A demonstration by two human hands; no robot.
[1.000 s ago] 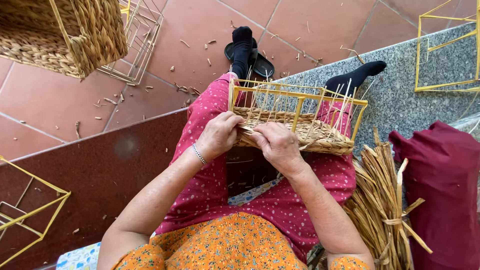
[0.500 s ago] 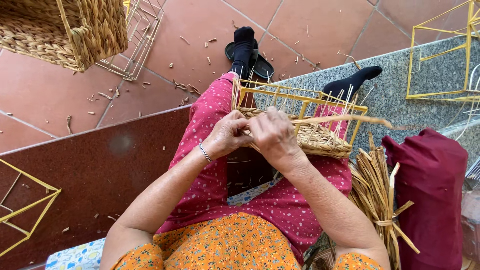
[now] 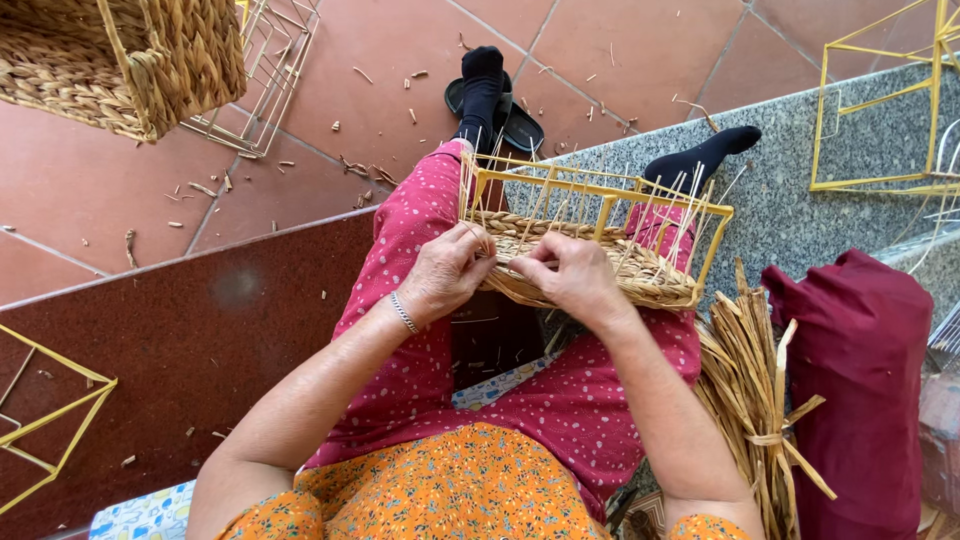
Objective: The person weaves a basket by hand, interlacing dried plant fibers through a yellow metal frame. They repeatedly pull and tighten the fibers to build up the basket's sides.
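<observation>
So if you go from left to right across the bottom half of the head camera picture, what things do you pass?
Yellow wire frame → left hand → right hand → bundle of dried straw → dark red cloth bag.

no packages, labels, signs, screens

Both bare forearms reached forward and inward over the lap, the left hand curled with its fingers pinched shut near the thumb and a thin bracelet at the wrist, the right hand close beside it, knuckles up, fingers bent and gripping.
</observation>
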